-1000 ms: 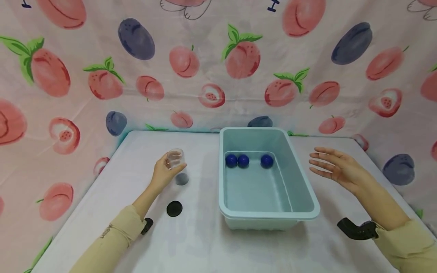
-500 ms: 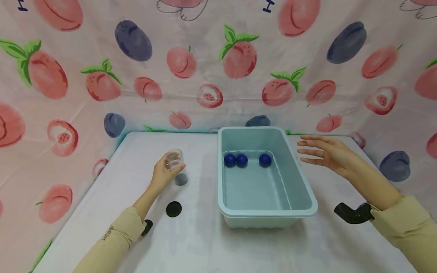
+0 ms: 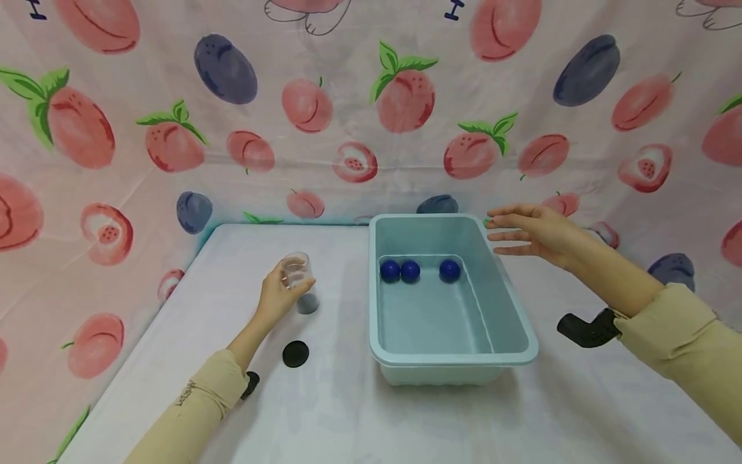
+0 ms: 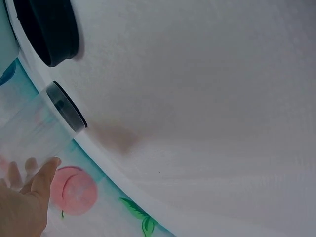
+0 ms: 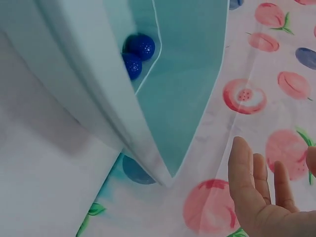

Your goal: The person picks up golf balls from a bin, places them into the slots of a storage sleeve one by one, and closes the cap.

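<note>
On the left of the table, my left hand (image 3: 279,294) grips a clear plastic cylinder (image 3: 297,267) with a dark base, thumb on one side and fingers round the other. In the left wrist view the same clear cylinder (image 4: 34,123) shows its dark end above the fingers. My right hand (image 3: 536,233) holds nothing; its fingers are spread and reach toward the back right rim of a light blue-green tub (image 3: 452,359). Inside the tub lie three dark blue balls, one ball (image 3: 449,270) apart from the other two (image 3: 400,271).
A black round lid (image 3: 295,354) lies on the white table (image 3: 342,412) in front of my left hand. Behind the table hangs a fruit-print cloth (image 3: 348,90). A black wrist mount (image 3: 588,328) sticks out below my right forearm.
My right hand has moved up and to the left, closer to the tub's back right corner. The left hand and the clear cylinder stay about where they were.
</note>
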Motion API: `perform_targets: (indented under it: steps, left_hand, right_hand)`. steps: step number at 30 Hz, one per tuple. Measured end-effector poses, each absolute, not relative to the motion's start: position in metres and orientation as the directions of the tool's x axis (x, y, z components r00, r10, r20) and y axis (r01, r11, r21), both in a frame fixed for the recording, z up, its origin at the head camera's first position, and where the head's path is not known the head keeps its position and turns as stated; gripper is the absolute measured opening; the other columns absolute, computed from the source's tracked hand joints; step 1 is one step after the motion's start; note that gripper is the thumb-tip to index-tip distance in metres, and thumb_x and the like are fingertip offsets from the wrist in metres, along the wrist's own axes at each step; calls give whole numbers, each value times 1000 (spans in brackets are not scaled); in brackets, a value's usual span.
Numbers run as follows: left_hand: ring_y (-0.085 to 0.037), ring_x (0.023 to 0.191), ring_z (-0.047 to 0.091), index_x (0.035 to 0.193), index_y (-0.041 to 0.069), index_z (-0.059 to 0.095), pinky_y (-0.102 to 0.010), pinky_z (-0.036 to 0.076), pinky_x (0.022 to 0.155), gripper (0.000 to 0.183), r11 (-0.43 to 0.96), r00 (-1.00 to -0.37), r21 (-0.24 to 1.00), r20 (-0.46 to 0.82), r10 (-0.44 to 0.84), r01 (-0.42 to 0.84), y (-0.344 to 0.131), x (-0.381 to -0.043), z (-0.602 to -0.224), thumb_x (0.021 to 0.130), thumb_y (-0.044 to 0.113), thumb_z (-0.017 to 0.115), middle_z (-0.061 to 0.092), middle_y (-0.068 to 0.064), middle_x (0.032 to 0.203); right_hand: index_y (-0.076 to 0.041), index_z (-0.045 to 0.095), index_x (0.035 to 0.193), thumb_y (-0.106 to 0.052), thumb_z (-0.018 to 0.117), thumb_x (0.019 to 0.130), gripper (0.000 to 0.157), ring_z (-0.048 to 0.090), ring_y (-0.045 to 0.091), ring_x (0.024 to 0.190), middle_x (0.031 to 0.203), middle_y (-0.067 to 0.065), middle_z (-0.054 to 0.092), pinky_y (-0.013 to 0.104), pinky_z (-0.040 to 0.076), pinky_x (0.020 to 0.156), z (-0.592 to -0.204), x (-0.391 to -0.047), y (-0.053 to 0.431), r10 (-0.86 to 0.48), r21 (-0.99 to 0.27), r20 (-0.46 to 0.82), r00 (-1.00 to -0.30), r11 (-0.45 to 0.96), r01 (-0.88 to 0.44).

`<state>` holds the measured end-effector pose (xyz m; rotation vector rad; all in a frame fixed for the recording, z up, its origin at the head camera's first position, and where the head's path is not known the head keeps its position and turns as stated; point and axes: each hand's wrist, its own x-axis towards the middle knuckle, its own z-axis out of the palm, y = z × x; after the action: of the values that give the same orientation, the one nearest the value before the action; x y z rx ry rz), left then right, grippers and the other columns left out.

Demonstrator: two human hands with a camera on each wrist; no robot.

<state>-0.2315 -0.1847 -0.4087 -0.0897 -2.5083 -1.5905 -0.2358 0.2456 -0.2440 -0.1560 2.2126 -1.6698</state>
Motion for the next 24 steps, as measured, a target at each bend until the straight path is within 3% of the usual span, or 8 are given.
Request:
perform_targets:
  steps: [4, 12, 17, 24]
  left_hand:
    - [-33, 116, 58, 120, 4, 53, -23, 52, 81, 42, 419, -984, 896, 175, -37, 144, -184, -231, -409, 83, 12, 71, 59, -21, 123]
    - [-34, 116, 58, 121, 4, 52, -35, 54, 86, 43, 427, -984, 892, 175, -28, 146, -185, -232, -410, 83, 12, 72, 57, -21, 125]
    - [-34, 116, 58, 120, 4, 52, -35, 54, 85, 43, 435, -985, 890, 170, -34, 138, -185, -233, -410, 82, 11, 72, 58, -21, 124]
    - [-33, 115, 59, 119, 4, 52, -34, 54, 84, 44, 441, -983, 886, 177, -38, 143, -184, -232, -409, 81, 9, 72, 57, -20, 124]
  right_hand:
    - [-21, 56, 111, -32, 55, 95, 20, 66, 2, 87, 95, -16, 64, 31, 56, 80, -236, -240, 235, -283, -933, -228, -932, 338, 126]
    - [-2, 42, 137, -35, 57, 94, 57, 64, 5, 91, 117, 2, 59, 39, 52, 90, -231, -245, 214, -250, -895, -245, -937, 430, 119]
    - [0, 40, 138, -34, 53, 96, 56, 63, 10, 96, 125, 11, 55, 43, 49, 93, -232, -251, 200, -257, -860, -273, -927, 497, 116]
    - [0, 41, 137, -30, 50, 98, 51, 61, 16, 100, 133, 18, 48, 37, 54, 88, -234, -263, 185, -260, -834, -310, -915, 536, 130]
